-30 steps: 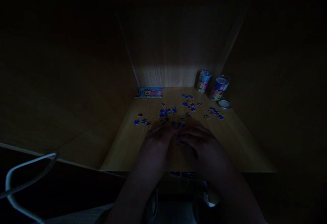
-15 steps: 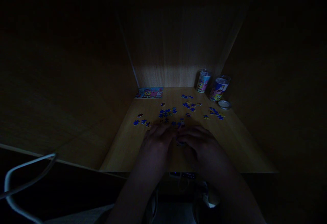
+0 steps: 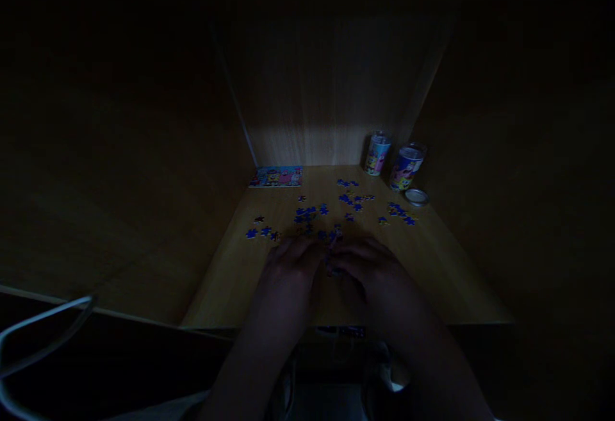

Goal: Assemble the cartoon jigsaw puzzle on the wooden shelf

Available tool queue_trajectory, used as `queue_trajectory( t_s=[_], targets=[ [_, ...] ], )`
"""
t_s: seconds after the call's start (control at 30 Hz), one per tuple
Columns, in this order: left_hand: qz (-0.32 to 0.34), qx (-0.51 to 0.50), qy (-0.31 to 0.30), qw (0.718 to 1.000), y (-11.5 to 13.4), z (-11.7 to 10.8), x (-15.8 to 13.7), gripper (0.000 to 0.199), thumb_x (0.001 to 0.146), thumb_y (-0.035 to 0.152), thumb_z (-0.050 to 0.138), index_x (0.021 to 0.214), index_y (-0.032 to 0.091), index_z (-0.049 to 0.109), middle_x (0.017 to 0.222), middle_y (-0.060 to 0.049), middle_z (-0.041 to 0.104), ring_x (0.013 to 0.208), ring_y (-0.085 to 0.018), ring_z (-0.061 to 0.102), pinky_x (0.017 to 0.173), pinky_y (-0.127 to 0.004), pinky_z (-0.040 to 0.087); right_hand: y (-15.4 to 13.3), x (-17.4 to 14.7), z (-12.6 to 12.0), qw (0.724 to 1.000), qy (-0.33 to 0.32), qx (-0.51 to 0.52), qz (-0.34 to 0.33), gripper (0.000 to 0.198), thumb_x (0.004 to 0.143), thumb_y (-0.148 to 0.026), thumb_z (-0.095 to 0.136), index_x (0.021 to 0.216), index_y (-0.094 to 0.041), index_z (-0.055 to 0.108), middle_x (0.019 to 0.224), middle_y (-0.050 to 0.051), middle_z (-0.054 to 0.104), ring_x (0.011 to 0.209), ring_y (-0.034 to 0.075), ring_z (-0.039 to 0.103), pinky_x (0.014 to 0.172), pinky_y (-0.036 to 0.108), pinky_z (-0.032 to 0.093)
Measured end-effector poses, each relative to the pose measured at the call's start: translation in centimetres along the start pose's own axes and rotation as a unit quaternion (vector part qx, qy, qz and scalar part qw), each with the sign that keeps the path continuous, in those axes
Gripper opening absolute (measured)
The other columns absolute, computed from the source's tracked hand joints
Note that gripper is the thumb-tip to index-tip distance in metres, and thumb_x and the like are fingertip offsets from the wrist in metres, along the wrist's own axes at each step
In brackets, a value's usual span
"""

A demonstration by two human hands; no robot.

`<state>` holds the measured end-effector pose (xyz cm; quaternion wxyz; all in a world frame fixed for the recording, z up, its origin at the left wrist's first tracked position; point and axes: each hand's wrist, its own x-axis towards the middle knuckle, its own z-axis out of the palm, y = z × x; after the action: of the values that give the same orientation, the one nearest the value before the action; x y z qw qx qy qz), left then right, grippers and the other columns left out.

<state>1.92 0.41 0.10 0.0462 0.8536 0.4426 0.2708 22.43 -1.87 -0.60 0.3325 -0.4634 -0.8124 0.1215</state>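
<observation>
Both my hands meet over the near half of the wooden desk. My left hand has its fingers bent together, their tips against some jigsaw puzzle pieces. My right hand pinches at a dark puzzle piece just below them, mostly covered by the fingers. Dim light blurs the fingertips. Beyond the hands, several loose blue-backed puzzle pieces lie in a cluster, and others are spread to the right of it.
A cartoon picture card lies at the back left. Two cartoon-printed cans, a light blue one and a purple one, stand at the back right beside a round metal lid. A white cable loops at lower left.
The whole view has shifted slightly, so the desk items appear a little farther left. My hands stay together over the pieces, with only small finger movement.
</observation>
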Motion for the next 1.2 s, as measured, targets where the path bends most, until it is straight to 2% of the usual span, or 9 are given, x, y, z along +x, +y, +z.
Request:
queue_trajectory(
  t_s=[0.17,0.33,0.47,0.6,0.67,0.77,0.93,1.07,1.2],
  targets=[
    [-0.002,0.003,-0.007,1.0,0.2,-0.1,0.1,0.046,0.09,-0.007,0.065,0.122,0.023,0.079,0.131,-0.009,0.078,0.119,-0.031,0.072,0.105,-0.053,0.06,-0.1,0.0,-0.1,0.998,0.026,-0.029,0.042,0.045,0.097,-0.003,0.058,0.13,-0.025,0.079,0.126,0.008,0.08,0.122,0.029,0.071,0.111,0.053,0.059],
    [-0.001,0.001,-0.01,1.0,0.2,-0.3,-0.1,0.047,0.089,-0.005,0.064,0.123,0.025,0.079,0.133,-0.008,0.078,0.122,-0.032,0.071,0.107,-0.054,0.06,0.0,0.1,-0.1,0.999,0.015,-0.029,0.025,0.041,0.095,-0.002,0.062,0.122,-0.027,0.081,0.124,0.006,0.081,0.118,0.027,0.072,0.109,0.051,0.059],
    [-0.076,0.023,0.049,0.996,-1.7,-1.4,-0.9,0.043,0.091,0.0,0.06,0.124,0.023,0.076,0.127,-0.009,0.079,0.118,-0.031,0.072,0.105,-0.05,0.061,0.1,0.0,0.0,0.999,0.024,-0.031,0.038,0.035,0.097,-0.004,0.063,0.115,-0.027,0.083,0.127,0.005,0.081,0.119,0.026,0.073,0.11,0.05,0.059],
    [-0.148,0.066,0.088,0.983,-4.6,-2.8,-1.8,0.044,0.087,0.003,0.059,0.122,0.021,0.078,0.129,-0.011,0.079,0.118,-0.034,0.073,0.106,-0.05,0.061,0.2,-0.1,0.0,0.999,0.02,-0.035,0.033,0.036,0.097,-0.006,0.065,0.117,-0.029,0.084,0.129,0.004,0.082,0.119,0.026,0.075,0.112,0.05,0.059],
    [-0.14,0.049,0.086,0.985,-5.2,-3.1,-1.8,0.035,0.092,0.009,0.06,0.117,0.021,0.08,0.127,-0.011,0.08,0.119,-0.033,0.073,0.107,-0.05,0.061,0.2,-0.1,0.0,0.999,0.021,-0.034,0.036,0.036,0.098,-0.006,0.065,0.118,-0.029,0.084,0.129,0.004,0.082,0.12,0.026,0.075,0.111,0.051,0.06],
    [-0.108,0.011,0.074,0.991,-4.7,-3.0,-1.6,0.021,0.1,0.019,0.063,0.105,0.024,0.082,0.123,-0.009,0.08,0.119,-0.031,0.073,0.105,-0.048,0.061,0.2,0.0,0.0,0.999,0.02,-0.032,0.04,0.034,0.099,-0.008,0.064,0.117,-0.029,0.084,0.13,0.005,0.082,0.12,0.026,0.075,0.111,0.051,0.06],
    [-0.068,-0.037,0.027,0.997,-3.3,-2.4,-1.3,0.008,0.101,0.023,0.073,0.098,0.025,0.08,0.115,-0.006,0.077,0.108,-0.026,0.073,0.099,-0.044,0.06,0.2,0.0,0.1,0.999,0.02,-0.032,0.035,0.034,0.099,-0.007,0.065,0.117,-0.028,0.084,0.128,0.004,0.082,0.118,0.025,0.075,0.111,0.05,0.06],
    [-0.076,-0.048,0.009,0.996,-3.2,-2.3,-1.2,0.007,0.101,0.023,0.075,0.095,0.025,0.078,0.108,-0.005,0.076,0.104,-0.025,0.072,0.096,-0.042,0.058,0.2,0.0,0.2,0.998,0.022,-0.032,0.041,0.033,0.099,-0.008,0.064,0.117,-0.028,0.084,0.128,0.004,0.082,0.119,0.026,0.075,0.111,0.051,0.06],
    [-0.103,-0.019,0.012,0.994,-3.4,-2.3,-1.1,0.015,0.103,0.029,0.074,0.089,0.024,0.076,0.105,-0.006,0.076,0.102,-0.027,0.072,0.097,-0.044,0.057,0.2,-0.1,0.1,0.999,0.017,-0.025,0.041,0.034,0.099,-0.007,0.063,0.117,-0.027,0.083,0.129,0.004,0.082,0.12,0.026,0.074,0.111,0.051,0.06]
  ],
)
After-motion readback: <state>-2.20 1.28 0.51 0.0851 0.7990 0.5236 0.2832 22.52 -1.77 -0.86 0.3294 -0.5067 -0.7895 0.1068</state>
